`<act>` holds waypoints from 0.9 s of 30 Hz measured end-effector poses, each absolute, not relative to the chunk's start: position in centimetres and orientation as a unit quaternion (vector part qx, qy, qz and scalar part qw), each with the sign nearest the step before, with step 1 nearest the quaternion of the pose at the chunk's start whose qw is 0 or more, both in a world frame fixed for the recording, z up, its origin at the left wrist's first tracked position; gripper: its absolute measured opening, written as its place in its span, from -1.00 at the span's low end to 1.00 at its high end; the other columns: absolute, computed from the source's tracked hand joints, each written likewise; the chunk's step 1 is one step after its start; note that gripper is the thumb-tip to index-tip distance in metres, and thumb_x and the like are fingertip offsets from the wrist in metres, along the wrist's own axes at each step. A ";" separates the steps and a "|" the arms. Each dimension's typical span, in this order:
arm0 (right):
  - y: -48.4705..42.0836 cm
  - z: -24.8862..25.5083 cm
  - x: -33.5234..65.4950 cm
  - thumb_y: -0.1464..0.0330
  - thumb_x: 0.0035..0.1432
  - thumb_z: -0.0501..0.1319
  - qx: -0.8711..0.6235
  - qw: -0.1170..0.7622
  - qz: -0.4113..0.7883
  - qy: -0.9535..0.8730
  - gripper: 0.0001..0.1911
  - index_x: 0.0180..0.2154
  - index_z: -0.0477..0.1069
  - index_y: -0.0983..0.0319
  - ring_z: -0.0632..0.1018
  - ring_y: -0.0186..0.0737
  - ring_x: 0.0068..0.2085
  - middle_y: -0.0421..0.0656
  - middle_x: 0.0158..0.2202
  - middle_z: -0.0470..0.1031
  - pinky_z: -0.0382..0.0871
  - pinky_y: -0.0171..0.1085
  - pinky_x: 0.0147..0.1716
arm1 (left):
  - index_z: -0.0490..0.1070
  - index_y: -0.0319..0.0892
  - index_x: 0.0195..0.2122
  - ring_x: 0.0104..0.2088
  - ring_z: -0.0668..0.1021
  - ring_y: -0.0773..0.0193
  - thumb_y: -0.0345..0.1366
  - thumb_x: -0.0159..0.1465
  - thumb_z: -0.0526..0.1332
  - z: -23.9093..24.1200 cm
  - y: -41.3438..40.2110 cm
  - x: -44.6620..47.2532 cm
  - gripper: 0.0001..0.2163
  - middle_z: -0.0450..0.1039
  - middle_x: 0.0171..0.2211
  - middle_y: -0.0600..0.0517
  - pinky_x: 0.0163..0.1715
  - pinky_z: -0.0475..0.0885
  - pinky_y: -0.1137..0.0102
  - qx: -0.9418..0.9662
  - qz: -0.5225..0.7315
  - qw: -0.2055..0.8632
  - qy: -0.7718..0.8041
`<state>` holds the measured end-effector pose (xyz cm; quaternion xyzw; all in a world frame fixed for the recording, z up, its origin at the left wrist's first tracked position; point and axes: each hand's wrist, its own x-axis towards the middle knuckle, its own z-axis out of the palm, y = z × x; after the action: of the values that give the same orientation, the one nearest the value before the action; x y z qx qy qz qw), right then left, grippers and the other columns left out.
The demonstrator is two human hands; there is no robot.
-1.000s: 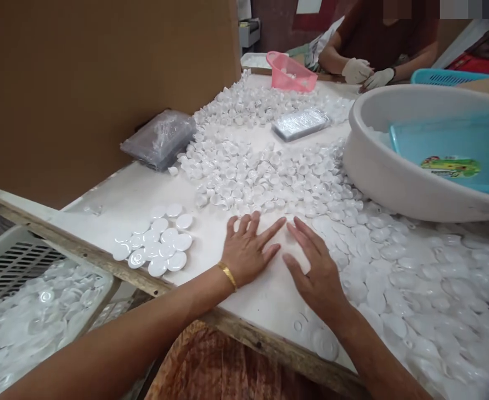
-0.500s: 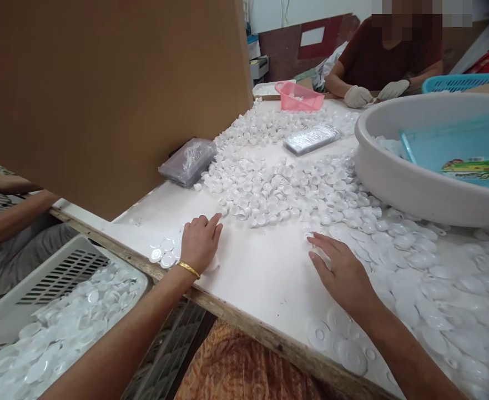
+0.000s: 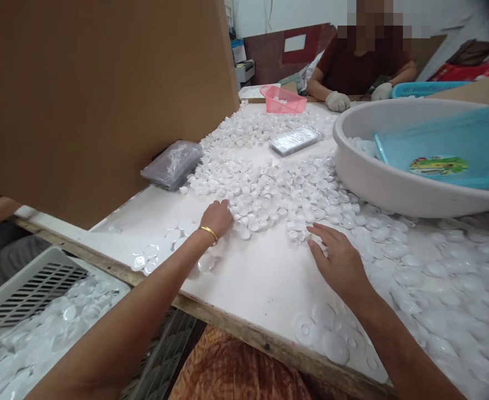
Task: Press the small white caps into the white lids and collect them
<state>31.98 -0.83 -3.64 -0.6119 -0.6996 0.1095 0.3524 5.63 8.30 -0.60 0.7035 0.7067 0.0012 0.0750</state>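
Note:
My left hand, with a gold bangle at its wrist, is at the near left edge of a heap of small white plastic cup-shaped pieces. Its fingers are curled down and closed against the heap; whatever they hold is hidden. My right hand rests open at the front of the heap, thumb and fingers apart, fingertips beside a few white pieces. Flat white round discs lie by the table edge under my right forearm. More white discs lie beyond my left forearm.
A large grey-white tub holding a blue tray stands right. A cardboard box blocks the left. Plastic-wrapped packs and a pink basket are farther back. Below left, a crate holds white pieces. A gloved co-worker sits opposite.
My left hand has moved forward and right from the near table edge to the heap, its fingers curling. My right hand stays about the same. The co-worker's hands have moved apart.

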 end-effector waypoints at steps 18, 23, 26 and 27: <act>-1.5 -0.6 35.6 0.24 0.16 0.05 -0.658 0.388 0.209 -0.610 -0.70 -0.14 0.42 0.20 0.49 -0.24 -0.26 -0.12 -0.21 0.49 0.39 -0.22 -0.28 | 0.03 0.03 0.22 0.05 0.19 -0.08 -0.11 0.30 -0.16 -3.7 1.7 4.6 -0.55 0.09 0.06 -0.21 -0.06 0.20 0.02 0.735 0.069 0.014 0.674; -7.4 1.6 36.3 0.20 0.17 0.09 -0.585 0.155 0.373 -0.703 -0.77 -0.25 0.44 0.15 0.46 -0.31 -0.41 -0.21 -0.40 0.48 0.33 -0.33 -0.44 | 0.11 -0.04 0.18 0.01 0.21 -0.10 -0.08 0.30 -0.18 -2.7 2.2 0.9 -0.54 0.16 0.00 -0.18 -0.07 0.20 -0.02 0.699 0.036 0.025 0.713; -10.1 1.4 34.3 0.33 0.13 0.16 -0.535 0.065 0.362 -0.760 -0.81 -0.17 0.40 0.13 0.48 -0.27 -0.31 -0.20 -0.27 0.46 0.33 -0.30 -0.35 | 0.19 -0.14 0.14 0.03 0.19 -0.07 -0.13 0.28 -0.06 -2.1 2.2 1.5 -0.57 0.20 -0.02 -0.17 -0.02 0.16 0.01 0.701 0.084 0.004 0.709; -10.5 1.2 33.5 0.38 0.11 0.18 -0.538 0.039 0.332 -0.774 -0.79 -0.15 0.38 0.15 0.47 -0.24 -0.29 -0.18 -0.24 0.44 0.33 -0.28 -0.34 | 0.22 -0.16 0.11 0.03 0.19 -0.04 -0.15 0.27 -0.03 -1.9 1.9 2.3 -0.59 0.21 -0.03 -0.17 -0.01 0.15 0.03 0.711 0.105 0.001 0.695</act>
<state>33.47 -10.45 1.19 -0.5376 -0.7741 0.3319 0.0389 2.32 1.91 -1.89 0.7113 0.6950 0.1047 0.0006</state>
